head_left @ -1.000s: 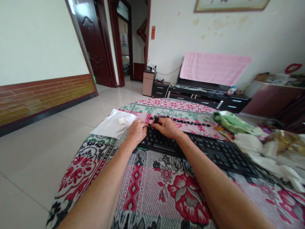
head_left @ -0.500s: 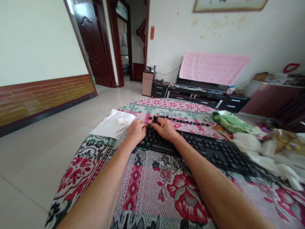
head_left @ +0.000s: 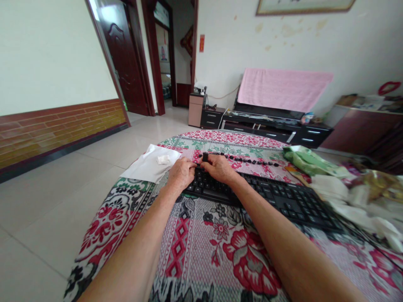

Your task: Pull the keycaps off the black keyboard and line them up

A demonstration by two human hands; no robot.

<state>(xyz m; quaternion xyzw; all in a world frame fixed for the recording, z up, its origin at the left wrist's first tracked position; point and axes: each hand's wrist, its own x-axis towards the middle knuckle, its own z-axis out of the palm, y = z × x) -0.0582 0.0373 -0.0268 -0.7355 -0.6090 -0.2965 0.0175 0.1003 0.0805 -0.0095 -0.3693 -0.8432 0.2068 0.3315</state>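
Note:
A black computer keyboard [head_left: 286,201] lies on the patterned tablecloth, its left end under my hands. At its upper left corner is my left hand [head_left: 181,173], fingers bent and closed over the edge, thumb pointing right. My right hand [head_left: 220,168] is just beside it, over the upper left keys. Its thumb and fingers pinch a small black object [head_left: 205,157] that stands upright; its exact kind is too small to tell. Behind the keyboard lies a row of small loose black keycaps [head_left: 252,160]. The keys beneath my fingers are hidden.
Left of my hands lies a white paper sheet [head_left: 141,167] with a crumpled white tissue [head_left: 163,160] on it. A green plastic package [head_left: 311,161] and white cloths [head_left: 333,188] crowd the table's right side. The keyboard's cable [head_left: 371,243] trails right.
The view has shifted very slightly. Both hands keep almost the same place and grip at the keyboard's upper left.

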